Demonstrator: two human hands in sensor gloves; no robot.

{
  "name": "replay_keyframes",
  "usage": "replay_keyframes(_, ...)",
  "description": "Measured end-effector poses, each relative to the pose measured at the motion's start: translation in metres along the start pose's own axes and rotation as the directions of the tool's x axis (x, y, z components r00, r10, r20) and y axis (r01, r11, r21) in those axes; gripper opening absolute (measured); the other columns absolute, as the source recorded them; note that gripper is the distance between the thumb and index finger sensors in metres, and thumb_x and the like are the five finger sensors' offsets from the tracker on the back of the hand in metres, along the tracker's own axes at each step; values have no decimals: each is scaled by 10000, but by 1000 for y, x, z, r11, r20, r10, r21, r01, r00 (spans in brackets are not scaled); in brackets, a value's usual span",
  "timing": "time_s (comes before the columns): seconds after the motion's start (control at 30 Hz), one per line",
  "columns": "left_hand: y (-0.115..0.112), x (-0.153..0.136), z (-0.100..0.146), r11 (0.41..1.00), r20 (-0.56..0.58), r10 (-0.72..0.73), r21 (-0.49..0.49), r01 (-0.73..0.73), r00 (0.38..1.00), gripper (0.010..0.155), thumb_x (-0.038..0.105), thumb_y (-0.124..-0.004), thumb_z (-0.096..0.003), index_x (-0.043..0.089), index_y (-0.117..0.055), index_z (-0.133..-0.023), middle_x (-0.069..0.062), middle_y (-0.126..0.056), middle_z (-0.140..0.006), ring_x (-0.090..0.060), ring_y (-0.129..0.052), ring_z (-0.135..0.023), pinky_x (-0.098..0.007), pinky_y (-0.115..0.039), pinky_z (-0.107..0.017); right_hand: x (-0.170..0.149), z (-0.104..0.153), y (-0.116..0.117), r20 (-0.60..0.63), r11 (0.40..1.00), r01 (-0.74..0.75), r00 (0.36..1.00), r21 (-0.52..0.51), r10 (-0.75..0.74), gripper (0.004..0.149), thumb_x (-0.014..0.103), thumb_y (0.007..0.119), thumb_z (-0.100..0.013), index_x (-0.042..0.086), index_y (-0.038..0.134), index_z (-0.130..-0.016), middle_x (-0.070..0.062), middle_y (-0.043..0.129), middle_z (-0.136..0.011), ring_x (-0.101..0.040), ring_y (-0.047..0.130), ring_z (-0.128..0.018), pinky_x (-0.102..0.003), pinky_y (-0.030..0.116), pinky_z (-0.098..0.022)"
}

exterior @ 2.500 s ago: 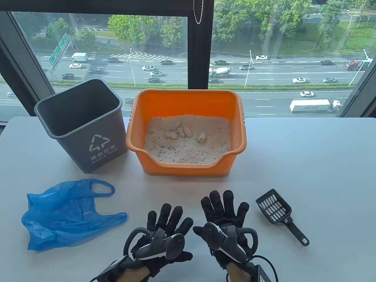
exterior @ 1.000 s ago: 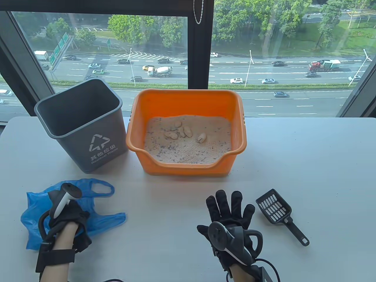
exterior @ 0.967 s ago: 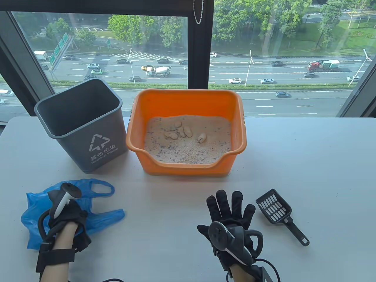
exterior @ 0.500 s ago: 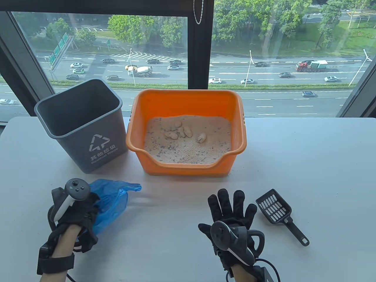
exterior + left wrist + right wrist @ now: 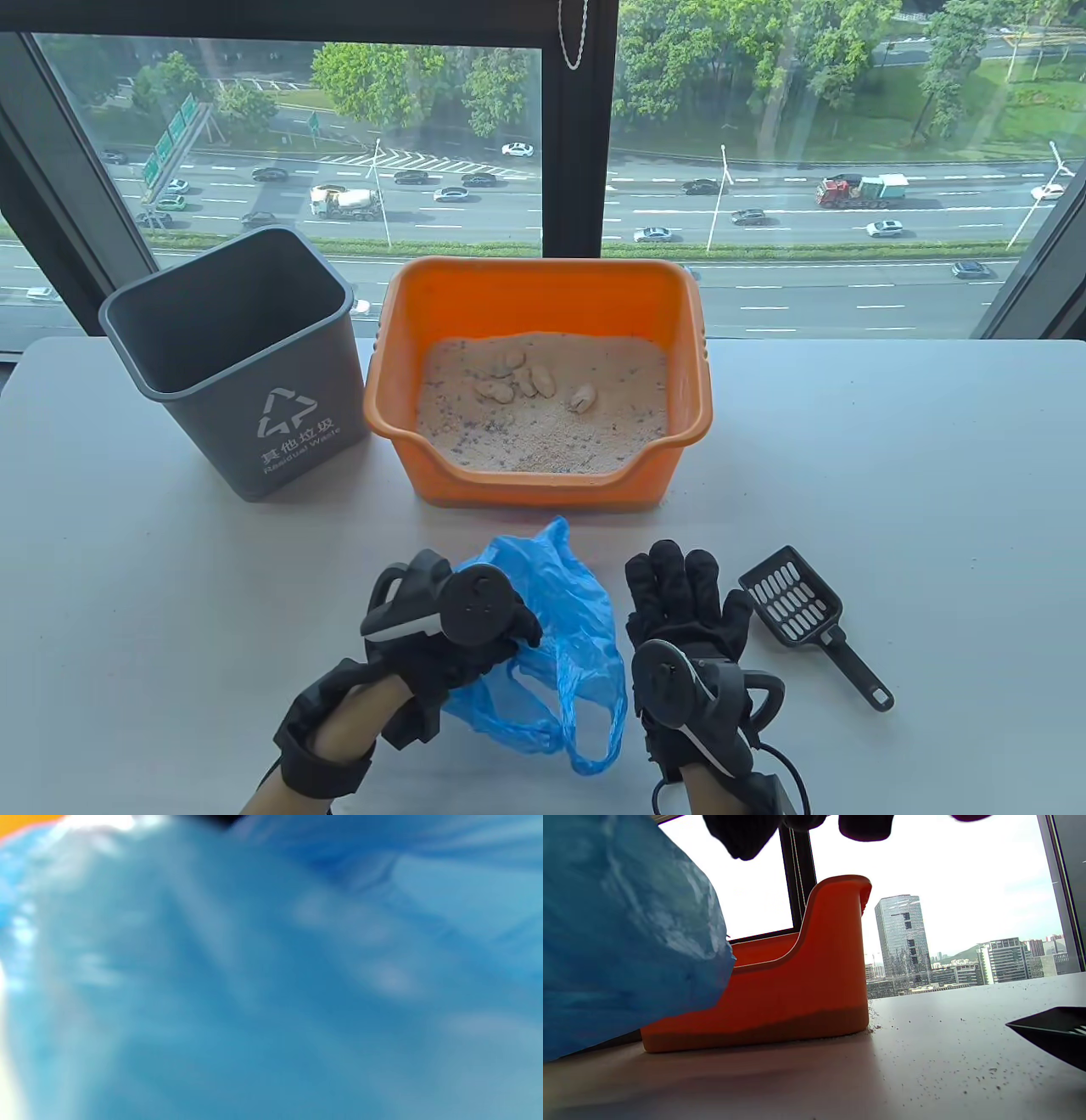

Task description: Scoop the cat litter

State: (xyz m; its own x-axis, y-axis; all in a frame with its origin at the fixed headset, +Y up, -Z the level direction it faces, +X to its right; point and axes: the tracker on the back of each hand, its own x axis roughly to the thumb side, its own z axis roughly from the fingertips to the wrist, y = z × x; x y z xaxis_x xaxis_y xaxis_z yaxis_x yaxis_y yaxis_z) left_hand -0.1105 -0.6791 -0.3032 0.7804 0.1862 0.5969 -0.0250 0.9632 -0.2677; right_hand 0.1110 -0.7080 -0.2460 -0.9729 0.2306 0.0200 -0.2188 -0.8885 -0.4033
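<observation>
My left hand [image 5: 475, 632] grips the crumpled blue plastic bag [image 5: 560, 645] at the table's front centre; the bag fills the left wrist view [image 5: 271, 984] as a blur. My right hand [image 5: 687, 598] is open, fingers spread, just right of the bag and apart from it. The black slotted litter scoop [image 5: 806, 615] lies on the table right of my right hand; its edge shows in the right wrist view [image 5: 1052, 1037]. The orange litter box [image 5: 543, 297] holds sandy litter with several pale clumps [image 5: 522, 378].
A grey waste bin [image 5: 242, 365] stands left of the litter box, open and upright. Litter grains are scattered on the white table [image 5: 946, 1069] near the box's right front corner. A window runs along the table's far edge.
My left hand took hold of the blue bag at the left and carried it right to the front centre, next to my right hand. The right hand shifted slightly right.
</observation>
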Motion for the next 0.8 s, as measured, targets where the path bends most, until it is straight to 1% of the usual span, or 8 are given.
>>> replay_keyframes(0.13,-22,1,-9,1000,16,5,-16,-5,1000,353,249,-857,-492,438,-853,-790,161,-905,-891,-198,-880,-872,-353,-807,-582,2,2,-2,35,995,84,996,47,-86,561,424,728,-441,386,555,-974,55,518,-1149,-239,705,-954,-477,644,-641)
replay_keyframes(0.23,-28,-1,-10,1000,27,11,-24,-10,1000,368,230,-847,-494,421,-858,-807,128,-938,-892,-184,-941,-806,-330,-835,-539,15,6,10,122,971,136,979,197,-162,718,628,748,-358,314,601,-986,-33,607,-1122,-310,732,-891,-500,623,-622)
replay_keyframes(0.33,-25,-4,-5,997,50,46,52,-48,998,374,237,-852,-485,414,-858,-815,114,-959,-878,-144,-1007,-713,-303,-863,-496,32,10,24,176,918,107,967,382,-186,827,688,749,-328,272,553,-1015,-73,620,-1105,-331,726,-865,-516,601,-616)
replay_keyframes(0.43,-18,-6,2,984,101,119,123,-131,988,389,237,-860,-477,396,-848,-832,100,-970,-868,-132,-1034,-668,-280,-882,-474,46,13,32,205,921,54,968,385,-142,690,504,830,-391,244,601,-987,-56,751,-1018,-269,834,-752,-493,663,-565)
replay_keyframes(0.5,-15,-7,7,984,88,113,128,-124,990,390,226,-849,-485,408,-837,-830,93,-957,-877,-137,-1027,-657,-278,-874,-479,51,11,30,214,948,43,970,317,-115,491,299,832,-411,209,740,-884,-5,962,-762,-179,952,-529,-475,746,-471)
replay_keyframes(0.6,-16,-10,15,978,70,67,192,-80,995,491,226,-830,-493,418,-680,-918,84,-846,-948,-137,-1003,-644,-275,-857,-495,50,10,25,197,944,71,970,322,-140,437,256,810,-417,224,778,-852,-46,957,-692,-174,928,-464,-493,734,-457)
replay_keyframes(0.7,-25,-12,10,998,-9,39,55,-39,999,637,269,-819,-507,285,-482,-1047,-68,-595,-1106,-168,-858,-742,-293,-783,-553,50,12,19,210,957,73,968,279,-135,408,246,793,-419,247,792,-827,-55,948,-680,-179,917,-463,-503,724,-472)
replay_keyframes(0.8,-43,-24,-2,995,-155,-24,-104,8,988,769,393,-780,-525,248,-299,-1107,-235,-272,-1181,-491,-500,-990,-470,-602,-669,50,14,15,212,945,142,955,294,-209,412,250,785,-424,270,776,-836,-49,941,-687,-174,914,-473,-506,723,-483)
